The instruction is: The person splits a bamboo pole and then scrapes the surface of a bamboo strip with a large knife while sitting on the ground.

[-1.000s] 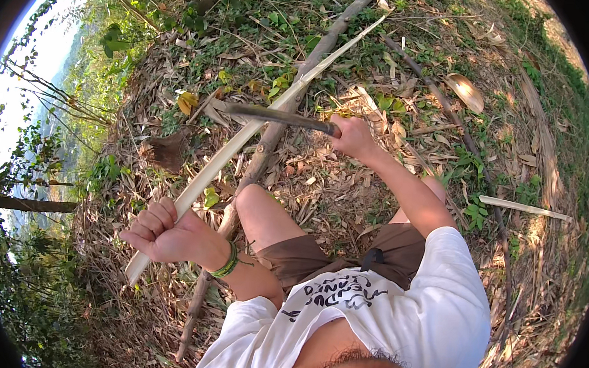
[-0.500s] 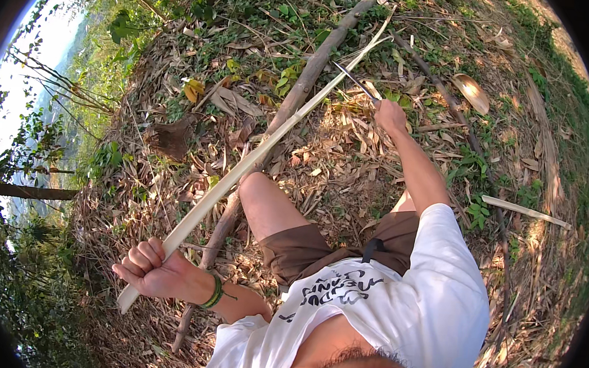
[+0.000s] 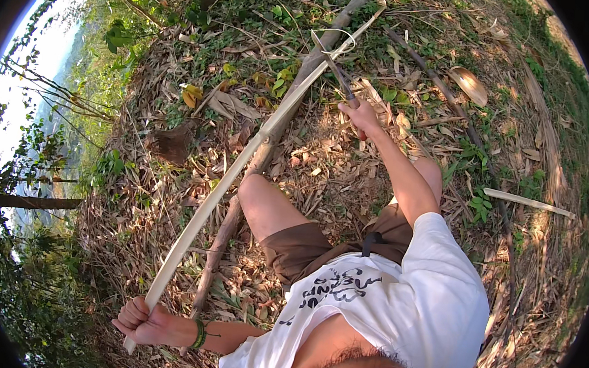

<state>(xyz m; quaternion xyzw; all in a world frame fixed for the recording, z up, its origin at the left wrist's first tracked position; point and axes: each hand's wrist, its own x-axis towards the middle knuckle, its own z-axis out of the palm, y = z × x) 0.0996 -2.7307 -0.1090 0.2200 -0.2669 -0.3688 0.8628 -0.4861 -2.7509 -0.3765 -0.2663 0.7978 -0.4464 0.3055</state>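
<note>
The pale wooden strip runs in a long slant past me, from the near left, where it is broad, to the far middle, where it narrows, with a gentle bow along its length; its near end sits inside the curled fingers of the left hand, which are closed around it, and a short stub pokes out on the near side of that fist, while nearly all the rest stretches away beyond the knuckles. The right hand is closed too, but on the handle of a knife, and the strip passes to the left of those fingers, near them yet apart, with only the blade reaching over to it. That blade points far and left and crosses the strip well toward its far end, though from where I stand I cannot tell how deep the edge sits in the wood. A thin pale shaving loops up right beside the crossing. Along its middle the strip lies across a brown pole, which slants over the leaf-strewn ground just to the left of the person's bent left knee. A green bracelet circles the left wrist. Over on the right, a shorter pale strip lies across a dark branch, and a curved tan husk rests on the far right, just beside that same branch
</note>
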